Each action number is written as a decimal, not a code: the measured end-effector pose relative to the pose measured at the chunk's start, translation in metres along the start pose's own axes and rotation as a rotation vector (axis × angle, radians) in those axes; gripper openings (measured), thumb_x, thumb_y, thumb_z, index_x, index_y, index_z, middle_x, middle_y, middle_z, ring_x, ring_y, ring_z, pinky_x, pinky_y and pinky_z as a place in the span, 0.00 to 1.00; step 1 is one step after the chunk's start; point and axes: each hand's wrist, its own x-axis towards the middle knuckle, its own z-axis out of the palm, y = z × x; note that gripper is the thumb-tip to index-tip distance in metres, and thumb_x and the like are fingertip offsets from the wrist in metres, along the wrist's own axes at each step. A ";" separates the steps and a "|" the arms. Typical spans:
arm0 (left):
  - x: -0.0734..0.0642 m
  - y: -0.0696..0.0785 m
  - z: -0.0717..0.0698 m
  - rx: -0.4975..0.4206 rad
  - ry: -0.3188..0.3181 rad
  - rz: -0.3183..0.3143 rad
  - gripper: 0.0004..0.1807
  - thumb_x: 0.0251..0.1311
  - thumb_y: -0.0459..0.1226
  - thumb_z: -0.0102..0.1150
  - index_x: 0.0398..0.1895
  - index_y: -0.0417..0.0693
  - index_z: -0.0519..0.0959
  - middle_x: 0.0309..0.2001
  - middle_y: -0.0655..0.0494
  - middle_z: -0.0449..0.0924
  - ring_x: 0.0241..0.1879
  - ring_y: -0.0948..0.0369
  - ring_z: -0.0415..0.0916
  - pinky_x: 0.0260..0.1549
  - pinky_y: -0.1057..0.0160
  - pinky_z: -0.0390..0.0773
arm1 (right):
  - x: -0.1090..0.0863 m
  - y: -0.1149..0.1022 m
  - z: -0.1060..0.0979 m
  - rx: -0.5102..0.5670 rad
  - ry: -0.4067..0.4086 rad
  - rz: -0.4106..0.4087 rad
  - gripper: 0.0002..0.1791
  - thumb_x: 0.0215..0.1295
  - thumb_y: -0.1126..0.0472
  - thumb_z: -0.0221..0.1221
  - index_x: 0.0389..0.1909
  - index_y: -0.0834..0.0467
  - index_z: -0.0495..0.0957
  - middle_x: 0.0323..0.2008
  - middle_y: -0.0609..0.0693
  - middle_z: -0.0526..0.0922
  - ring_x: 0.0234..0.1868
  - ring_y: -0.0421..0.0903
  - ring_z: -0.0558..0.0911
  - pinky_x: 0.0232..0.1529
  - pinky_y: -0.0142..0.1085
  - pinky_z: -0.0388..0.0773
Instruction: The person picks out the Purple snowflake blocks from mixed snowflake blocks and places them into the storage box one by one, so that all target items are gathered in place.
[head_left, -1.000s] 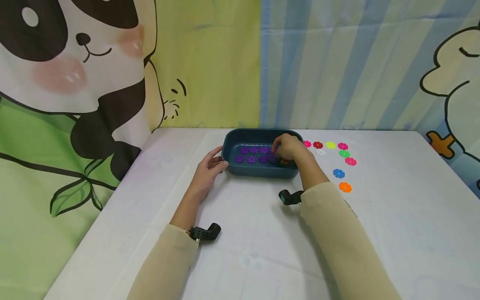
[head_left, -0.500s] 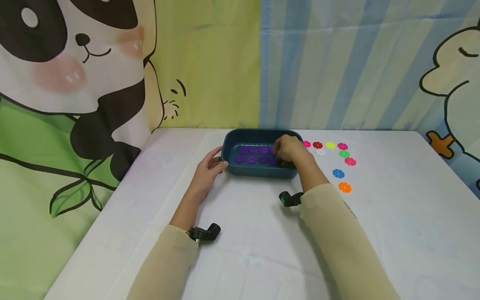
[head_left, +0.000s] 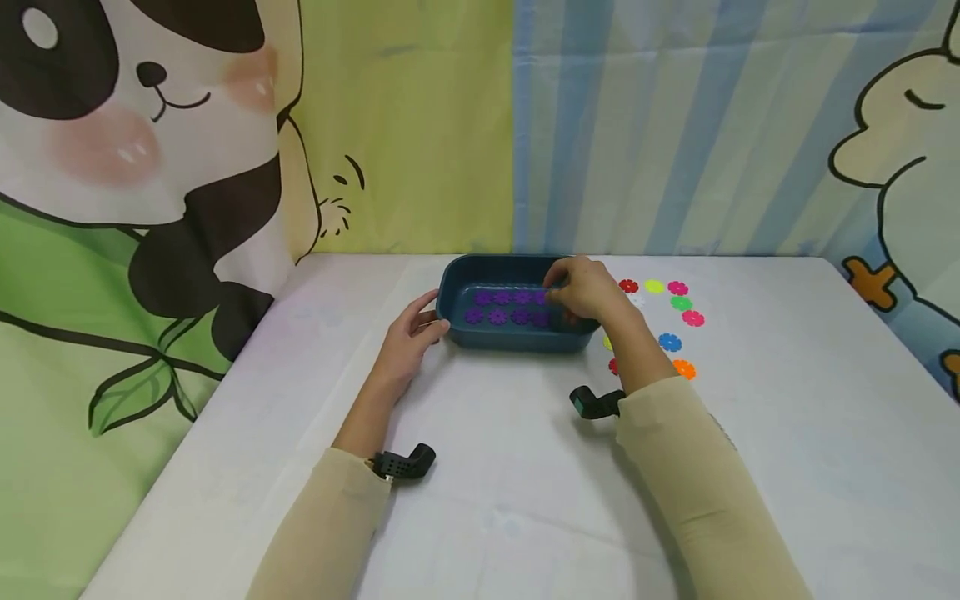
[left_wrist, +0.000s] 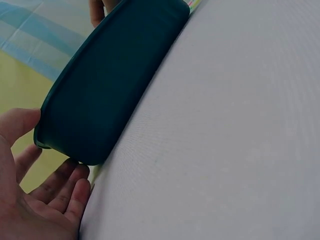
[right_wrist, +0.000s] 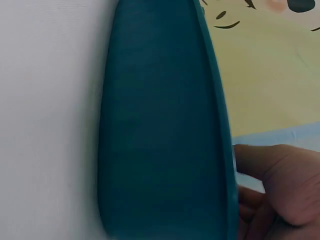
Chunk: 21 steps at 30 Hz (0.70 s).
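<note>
A dark teal rectangular plastic box stands at the back of the table. Inside it, purple flower-shaped pieces lie in two rows. At the box's left end, my left hand holds the corner, thumb on the near side. The left wrist view shows its fingers against the end wall. My right hand hangs over the right part of the box, fingers bent down inside the rim. In the right wrist view its thumb is behind the box wall; whether anything is between the fingertips is hidden.
Right of the box lie several loose flower pieces, among them a red one, a green one, a blue one and an orange one. My right forearm crosses beside them. A printed curtain hangs behind the table.
My right hand has risen slightly from the box floor, its forearm shifting right. A yellow and a red piece now show left of that forearm. The left hand stays at the box.
</note>
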 end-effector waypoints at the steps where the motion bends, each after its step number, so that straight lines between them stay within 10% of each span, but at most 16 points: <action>1: 0.000 0.000 -0.001 0.004 0.002 0.009 0.33 0.73 0.42 0.60 0.79 0.63 0.64 0.69 0.42 0.74 0.66 0.49 0.73 0.68 0.48 0.70 | -0.002 0.000 -0.001 0.006 0.015 -0.018 0.16 0.75 0.60 0.60 0.59 0.59 0.80 0.39 0.62 0.87 0.25 0.49 0.84 0.34 0.40 0.83; 11: 0.003 -0.003 -0.009 0.042 0.003 0.021 0.34 0.74 0.41 0.59 0.80 0.60 0.62 0.69 0.40 0.73 0.65 0.47 0.74 0.67 0.47 0.71 | -0.018 0.020 -0.005 0.055 0.132 -0.073 0.19 0.75 0.56 0.58 0.62 0.57 0.79 0.46 0.61 0.87 0.45 0.57 0.85 0.45 0.47 0.82; 21: 0.003 -0.001 -0.017 0.068 0.047 0.030 0.32 0.78 0.44 0.52 0.81 0.55 0.60 0.72 0.41 0.71 0.65 0.45 0.76 0.64 0.47 0.75 | -0.034 0.033 -0.015 0.075 0.176 -0.039 0.22 0.74 0.53 0.58 0.65 0.54 0.77 0.45 0.60 0.85 0.41 0.56 0.81 0.41 0.43 0.80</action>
